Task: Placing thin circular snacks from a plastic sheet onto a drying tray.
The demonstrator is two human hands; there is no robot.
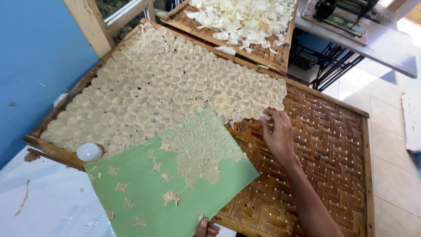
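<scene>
Green board [144,193] tilts diagonally; right hand [278,134] touches discs [175,83].

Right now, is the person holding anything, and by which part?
The left hand grips the green board at its near bottom edge. The right hand touches a thin round disc on the woven tray; grip unclear.

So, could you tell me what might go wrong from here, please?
The green sheet is held tilted by one edge in the left hand, so its remaining discs might slide off. The right hand could disturb the overlapping discs already on the woven tray. The white ball may roll.
</scene>
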